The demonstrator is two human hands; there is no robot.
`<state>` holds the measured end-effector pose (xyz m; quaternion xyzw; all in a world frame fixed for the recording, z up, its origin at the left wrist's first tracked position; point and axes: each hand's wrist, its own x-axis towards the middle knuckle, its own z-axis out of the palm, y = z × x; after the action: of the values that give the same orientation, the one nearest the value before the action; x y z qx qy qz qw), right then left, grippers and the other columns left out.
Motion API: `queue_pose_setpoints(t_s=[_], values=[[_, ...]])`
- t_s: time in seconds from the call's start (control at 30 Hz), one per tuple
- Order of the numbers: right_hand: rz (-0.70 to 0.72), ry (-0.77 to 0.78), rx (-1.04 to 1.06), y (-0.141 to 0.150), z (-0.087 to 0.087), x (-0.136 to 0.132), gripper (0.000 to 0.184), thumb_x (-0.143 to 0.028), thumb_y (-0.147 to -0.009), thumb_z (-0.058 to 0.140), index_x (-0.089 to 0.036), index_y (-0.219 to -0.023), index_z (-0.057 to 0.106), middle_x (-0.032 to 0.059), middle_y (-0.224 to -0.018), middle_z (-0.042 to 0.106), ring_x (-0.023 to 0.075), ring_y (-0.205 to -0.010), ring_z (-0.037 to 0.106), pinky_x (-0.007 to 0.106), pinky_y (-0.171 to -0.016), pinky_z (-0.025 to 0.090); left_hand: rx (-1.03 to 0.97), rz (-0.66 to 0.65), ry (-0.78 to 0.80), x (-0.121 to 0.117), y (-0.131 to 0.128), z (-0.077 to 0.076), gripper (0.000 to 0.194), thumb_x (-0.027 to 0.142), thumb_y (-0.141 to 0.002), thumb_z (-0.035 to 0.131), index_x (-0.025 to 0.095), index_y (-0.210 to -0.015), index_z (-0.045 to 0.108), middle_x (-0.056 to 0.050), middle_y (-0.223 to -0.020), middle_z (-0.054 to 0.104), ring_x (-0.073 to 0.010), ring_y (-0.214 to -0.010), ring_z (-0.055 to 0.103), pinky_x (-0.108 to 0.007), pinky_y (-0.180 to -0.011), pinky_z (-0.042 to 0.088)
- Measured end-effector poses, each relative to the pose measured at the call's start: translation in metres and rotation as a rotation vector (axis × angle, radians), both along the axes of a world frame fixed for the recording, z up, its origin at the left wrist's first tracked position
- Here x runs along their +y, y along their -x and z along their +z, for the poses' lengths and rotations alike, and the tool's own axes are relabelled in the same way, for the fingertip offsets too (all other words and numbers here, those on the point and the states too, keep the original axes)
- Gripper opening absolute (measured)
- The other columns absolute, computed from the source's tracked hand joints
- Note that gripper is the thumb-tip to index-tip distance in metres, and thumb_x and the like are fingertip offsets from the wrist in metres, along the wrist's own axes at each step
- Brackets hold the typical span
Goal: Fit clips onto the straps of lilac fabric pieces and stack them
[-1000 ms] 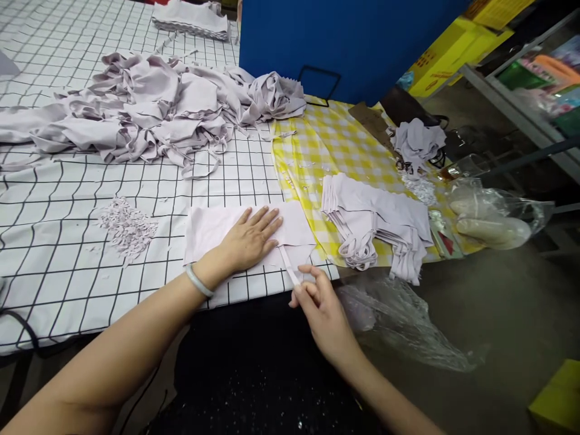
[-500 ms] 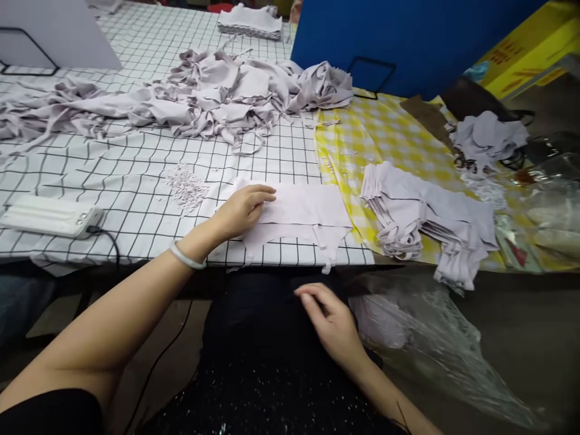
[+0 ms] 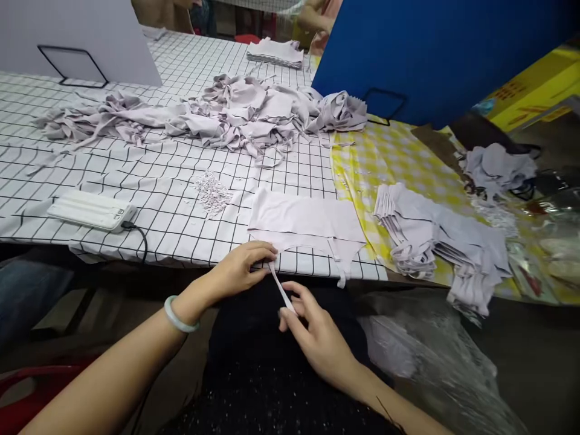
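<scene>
A pale lilac strappy top (image 3: 308, 217) lies folded at the table's front edge, with one strap hanging over the edge on its right side. Its other strap (image 3: 281, 291) is stretched between my two hands. My left hand (image 3: 242, 269), a bracelet on its wrist, pinches the strap close to the garment. Lower and nearer my lap, my right hand (image 3: 319, 335) grips the strap's end between thumb and fingers. Whether anything small sits in the right fingers is hidden.
Small fabric scraps (image 3: 212, 193) and a white power bank (image 3: 93, 210) with a cable lie leftward. A heap of lilac garments (image 3: 244, 112) sits behind, before a blue panel (image 3: 430, 54). Folded tops (image 3: 444, 223) are stacked on yellow checked cloth (image 3: 362, 151). People sit across the table.
My left hand has come off the folded top and down to its left strap. My right hand, earlier at the right strap and then away, now holds the left strap's end. The view has shifted left.
</scene>
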<state>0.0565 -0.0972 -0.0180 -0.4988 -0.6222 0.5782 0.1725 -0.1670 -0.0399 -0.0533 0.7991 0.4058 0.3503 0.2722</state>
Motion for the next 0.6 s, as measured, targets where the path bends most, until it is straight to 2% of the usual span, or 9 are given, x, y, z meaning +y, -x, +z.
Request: queue_pose_setpoints(t_s=[0.03, 0.1, 0.17, 0.23, 0.3, 0.43, 0.5, 0.57, 0.6], values=[[0.001, -0.009, -0.004, -0.007, 0.012, -0.001, 0.040, -0.037, -0.098, 0.049, -0.021, -0.135, 0.048, -0.0030, -0.069, 0.065, 0.0156, -0.068, 0.061, 0.031, -0.074, 0.048, -0.003, 0.021, -0.006, 0.000, -0.001, -0.001, 0.017, 0.018, -0.090, 0.063, 0.017, -0.106, 0.067, -0.012, -0.116, 0.069, -0.0229, -0.115, 0.064, -0.042, -0.098, 0.057], [0.015, 0.014, 0.068, -0.016, 0.037, 0.009, 0.031, -0.038, -0.098, 0.050, -0.022, -0.124, 0.058, -0.0013, -0.070, 0.067, 0.0152, -0.067, 0.062, 0.030, -0.070, 0.049, 0.000, 0.049, -0.030, -0.001, -0.004, -0.003, 0.011, 0.022, -0.091, 0.064, 0.018, -0.100, 0.069, -0.012, -0.115, 0.070, -0.0233, -0.112, 0.065, -0.042, -0.094, 0.058], [0.036, 0.056, 0.217, -0.020, 0.059, 0.034, 0.024, -0.039, -0.097, 0.053, -0.022, -0.106, 0.068, 0.0041, -0.080, 0.073, 0.0178, -0.078, 0.068, 0.032, -0.076, 0.052, 0.012, 0.064, -0.060, -0.003, -0.006, -0.004, 0.010, 0.022, -0.091, 0.064, 0.018, -0.097, 0.070, -0.012, -0.117, 0.069, -0.0242, -0.112, 0.065, -0.044, -0.093, 0.058], [0.034, 0.077, 0.366, -0.019, 0.072, 0.068, 0.022, -0.038, -0.094, 0.059, -0.022, -0.102, 0.071, 0.0080, -0.097, 0.076, 0.0221, -0.095, 0.070, 0.038, -0.088, 0.052, 0.020, 0.074, -0.069, -0.003, -0.007, -0.003, 0.009, 0.021, -0.091, 0.064, 0.019, -0.096, 0.071, -0.011, -0.117, 0.069, -0.0243, -0.111, 0.065, -0.044, -0.093, 0.057], [-0.001, 0.074, 0.446, -0.012, 0.073, 0.104, 0.023, -0.037, -0.088, 0.067, -0.022, -0.106, 0.072, 0.0077, -0.101, 0.076, 0.0229, -0.098, 0.070, 0.041, -0.092, 0.051, 0.012, 0.094, -0.066, -0.004, -0.007, -0.003, 0.009, 0.020, -0.092, 0.062, 0.019, -0.093, 0.071, -0.011, -0.117, 0.069, -0.0236, -0.110, 0.066, -0.043, -0.092, 0.058], [-0.193, -0.079, 0.403, 0.014, 0.055, 0.159, 0.022, -0.041, -0.082, 0.074, -0.019, -0.089, 0.077, 0.0023, -0.080, 0.071, 0.0144, -0.075, 0.063, 0.035, -0.084, 0.052, -0.017, 0.111, -0.096, -0.005, -0.007, -0.008, 0.009, 0.018, -0.092, 0.061, 0.018, -0.091, 0.070, -0.011, -0.115, 0.069, -0.0237, -0.107, 0.066, -0.044, -0.089, 0.058], [-0.266, -0.127, 0.456, 0.026, 0.048, 0.172, 0.021, -0.041, -0.079, 0.076, -0.020, -0.083, 0.076, 0.0011, -0.082, 0.069, 0.0126, -0.077, 0.060, 0.031, -0.085, 0.050, -0.033, 0.107, -0.110, -0.006, -0.006, -0.009, 0.009, 0.017, -0.092, 0.060, 0.018, -0.092, 0.069, -0.011, -0.114, 0.069, -0.0242, -0.108, 0.066, -0.044, -0.089, 0.058], [-0.269, -0.049, 0.575, 0.036, 0.045, 0.173, 0.021, -0.040, -0.078, 0.077, -0.021, -0.086, 0.075, 0.0002, -0.085, 0.068, 0.0124, -0.080, 0.061, 0.029, -0.083, 0.050, -0.064, 0.104, -0.085, -0.005, -0.006, -0.006, 0.010, 0.016, -0.092, 0.059, 0.018, -0.094, 0.069, -0.011, -0.113, 0.069, -0.0243, -0.108, 0.066, -0.044, -0.089, 0.058], [-0.250, 0.012, 0.617, 0.040, 0.045, 0.171, 0.023, -0.041, -0.078, 0.077, -0.021, -0.089, 0.073, -0.0006, -0.082, 0.066, 0.0117, -0.075, 0.061, 0.028, -0.077, 0.051, -0.092, 0.111, -0.044, -0.003, -0.007, -0.002, 0.011, 0.016, -0.092, 0.059, 0.018, -0.095, 0.069, -0.011, -0.111, 0.070, -0.0235, -0.107, 0.066, -0.043, -0.089, 0.058]])
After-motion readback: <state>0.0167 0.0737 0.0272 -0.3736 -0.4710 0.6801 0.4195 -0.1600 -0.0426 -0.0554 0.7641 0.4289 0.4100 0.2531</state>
